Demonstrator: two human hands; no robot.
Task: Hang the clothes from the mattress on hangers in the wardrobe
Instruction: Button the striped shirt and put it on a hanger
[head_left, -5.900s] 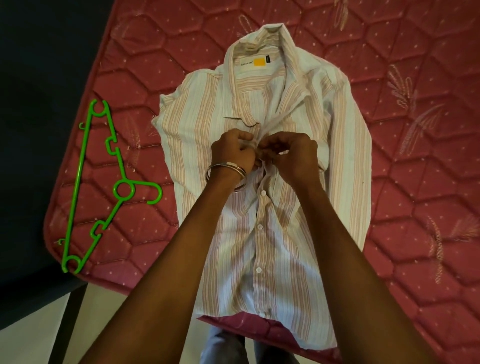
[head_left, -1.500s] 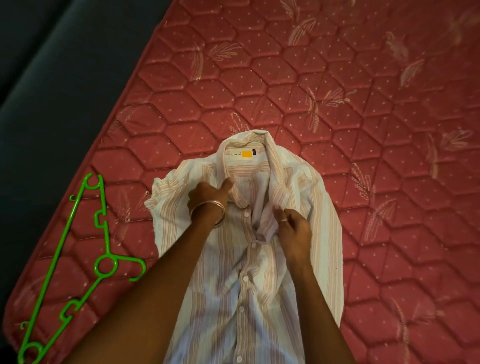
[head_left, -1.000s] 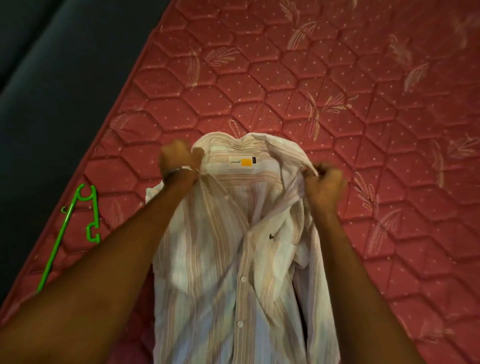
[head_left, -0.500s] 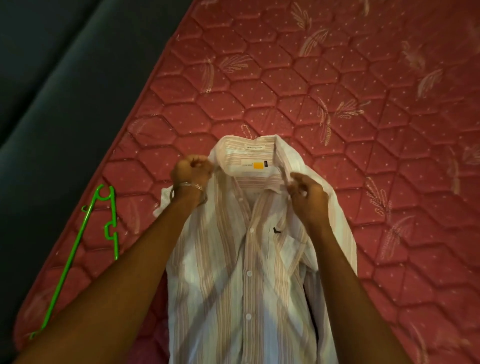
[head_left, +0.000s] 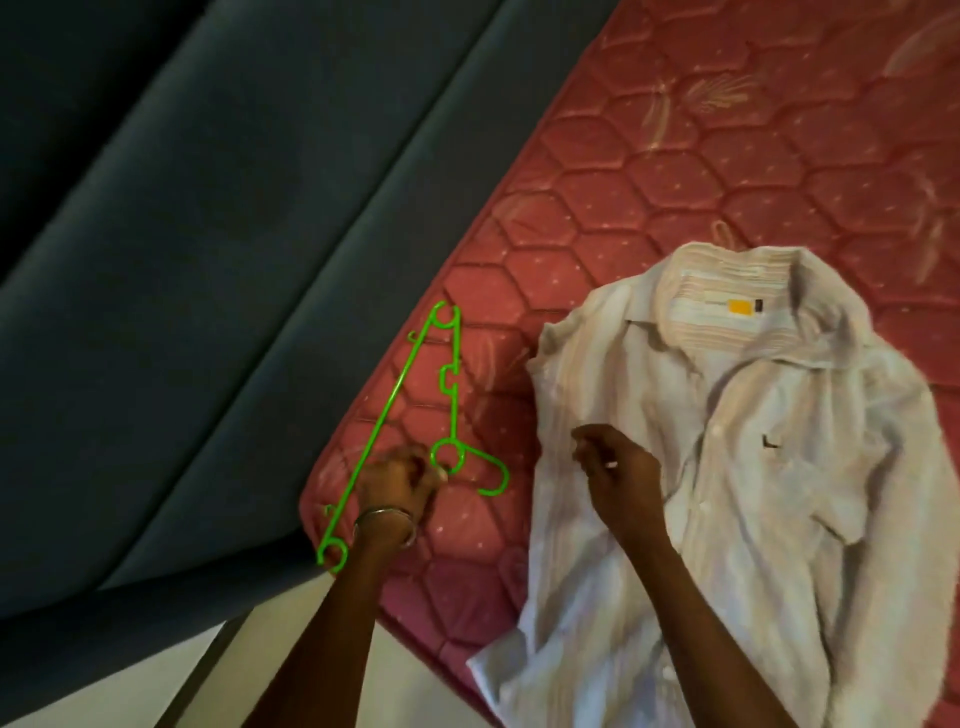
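Observation:
A white shirt (head_left: 779, 467) with pale pink stripes lies face up and buttoned on the red quilted mattress (head_left: 675, 182), collar pointing away from me. A green plastic hanger (head_left: 390, 415) lies at the mattress's near left corner, left of the shirt. My left hand (head_left: 397, 483), wearing a metal bangle, rests on the hanger's lower arm beside its ring, fingers curled around it. My right hand (head_left: 618, 475) hovers over the shirt's left chest with loosely bent fingers and nothing in it. No wardrobe is in view.
A dark blue-grey padded surface (head_left: 208, 260) runs along the mattress's left edge. Pale floor (head_left: 130, 675) shows at the bottom left, below the mattress corner.
Both hands have let go of the shirt collar. My left hand moved left onto the green hanger, my right hand dropped over the shirt's chest, and the view swung left.

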